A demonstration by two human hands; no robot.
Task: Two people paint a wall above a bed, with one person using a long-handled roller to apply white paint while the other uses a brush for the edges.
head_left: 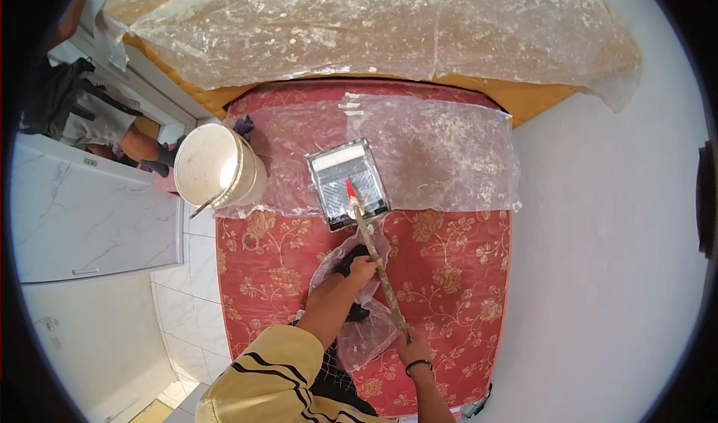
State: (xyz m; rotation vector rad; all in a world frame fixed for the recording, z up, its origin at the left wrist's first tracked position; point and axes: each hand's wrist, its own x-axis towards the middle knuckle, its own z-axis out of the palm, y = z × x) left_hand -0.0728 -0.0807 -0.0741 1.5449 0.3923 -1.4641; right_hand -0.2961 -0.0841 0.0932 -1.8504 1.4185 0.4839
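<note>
Both of my hands grip a long, paint-stained pole (386,288). My left hand (364,267) is closed round its middle, and my right hand (415,349) holds it lower down, near the end. At the far end of the pole, a red handle (350,189) reaches over a paint tray (377,178), like that of a paint roller. A white band (337,158) lies across the tray's far part; whether it is the roller or paint, I cannot tell. The tray rests on a paint-spotted plastic sheet (464,154), spread over a red floral mattress (449,296).
A white bucket (200,165) stands on the mattress's left side, with a stick or handle at its rim. Plastic also covers the yellow headboard (359,30). A person (97,112) is at the far left, beside a marbled cabinet (97,213). A pale wall (598,251) bounds the right.
</note>
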